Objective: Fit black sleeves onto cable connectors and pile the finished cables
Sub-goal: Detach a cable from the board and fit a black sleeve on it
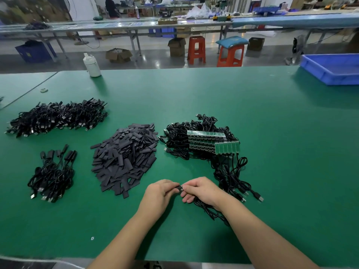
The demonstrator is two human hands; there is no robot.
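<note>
Over a green table (pixel 252 113), the person's left hand (pixel 158 193) and right hand (pixel 202 189) met fingertip to fingertip, both pinching one small black sleeve (pixel 179 188) between them. A black cable (pixel 206 207) trailed under the right wrist. A heap of loose sleeves (pixel 124 158) lay just ahead, unfinished cables with green boards (pixel 206 140) to its right, and finished cable piles (pixel 56 117) far left.
</note>
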